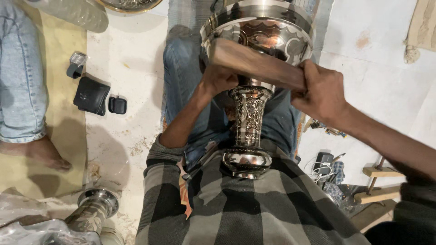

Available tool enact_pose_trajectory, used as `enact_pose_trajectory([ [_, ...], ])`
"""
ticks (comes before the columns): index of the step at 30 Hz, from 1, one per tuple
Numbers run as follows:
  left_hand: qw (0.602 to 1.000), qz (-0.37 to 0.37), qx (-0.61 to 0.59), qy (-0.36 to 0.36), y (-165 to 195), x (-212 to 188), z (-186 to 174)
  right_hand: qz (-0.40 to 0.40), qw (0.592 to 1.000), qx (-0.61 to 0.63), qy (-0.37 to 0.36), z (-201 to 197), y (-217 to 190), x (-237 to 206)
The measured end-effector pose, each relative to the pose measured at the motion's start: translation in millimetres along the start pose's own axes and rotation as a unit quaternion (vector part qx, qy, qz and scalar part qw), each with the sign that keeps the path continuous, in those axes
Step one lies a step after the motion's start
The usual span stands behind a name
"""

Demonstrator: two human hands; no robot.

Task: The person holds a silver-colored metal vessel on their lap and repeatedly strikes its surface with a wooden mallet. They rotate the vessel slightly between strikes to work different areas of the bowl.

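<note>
Head view: engraved silver vase (250, 122) is lying along the lap, round base pressing against the checked shirt (254, 208), flared rim pointing away with open floor beyond; left hand (218, 79) and right hand (320, 90) are each gripping an end of a flat wooden block (256, 63) held across the neck under the bowl, fingers closed around it. Polished, embossed metal against rough wood; black wallet (91, 95) and small case (117, 105) are sitting well left, second vase (93, 211) lower left, another person's bare foot (38, 152) crowding the left edge, tool clutter right.
</note>
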State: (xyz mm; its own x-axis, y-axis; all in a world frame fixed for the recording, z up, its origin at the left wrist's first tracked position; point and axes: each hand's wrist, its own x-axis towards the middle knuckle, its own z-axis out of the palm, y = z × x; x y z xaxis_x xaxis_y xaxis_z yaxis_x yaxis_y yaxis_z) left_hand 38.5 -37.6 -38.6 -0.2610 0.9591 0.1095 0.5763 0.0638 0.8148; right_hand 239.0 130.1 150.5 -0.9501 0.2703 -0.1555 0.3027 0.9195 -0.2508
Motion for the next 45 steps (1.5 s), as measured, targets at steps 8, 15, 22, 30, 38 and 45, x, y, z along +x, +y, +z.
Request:
enact_pose_trajectory([
  [8,0.938,0.108,-0.116,0.307,21.1,3.3,-3.5,0.109,0.975,0.188,0.033,39.0,16.2,-12.1],
  [15,0.96,0.157,-0.108,0.205,13.7,5.8,-23.1,0.12,0.963,0.237,0.047,41.2,16.2,-9.2],
  [22,0.966,0.105,-0.066,0.225,-1.9,2.1,-1.3,0.041,0.992,0.11,0.042,6.2,10.8,2.0],
  [30,0.939,0.151,-0.049,0.304,13.9,-3.9,-11.2,-0.016,0.997,0.069,-0.014,-11.5,1.5,31.4],
  [38,0.931,0.137,-0.053,0.335,11.3,-3.6,0.7,-0.085,0.995,-0.055,0.001,-13.7,-15.9,42.1],
  [45,0.941,0.042,-0.122,0.312,7.8,-5.9,13.1,-0.114,0.992,-0.037,0.037,-6.4,-22.4,45.7],
])
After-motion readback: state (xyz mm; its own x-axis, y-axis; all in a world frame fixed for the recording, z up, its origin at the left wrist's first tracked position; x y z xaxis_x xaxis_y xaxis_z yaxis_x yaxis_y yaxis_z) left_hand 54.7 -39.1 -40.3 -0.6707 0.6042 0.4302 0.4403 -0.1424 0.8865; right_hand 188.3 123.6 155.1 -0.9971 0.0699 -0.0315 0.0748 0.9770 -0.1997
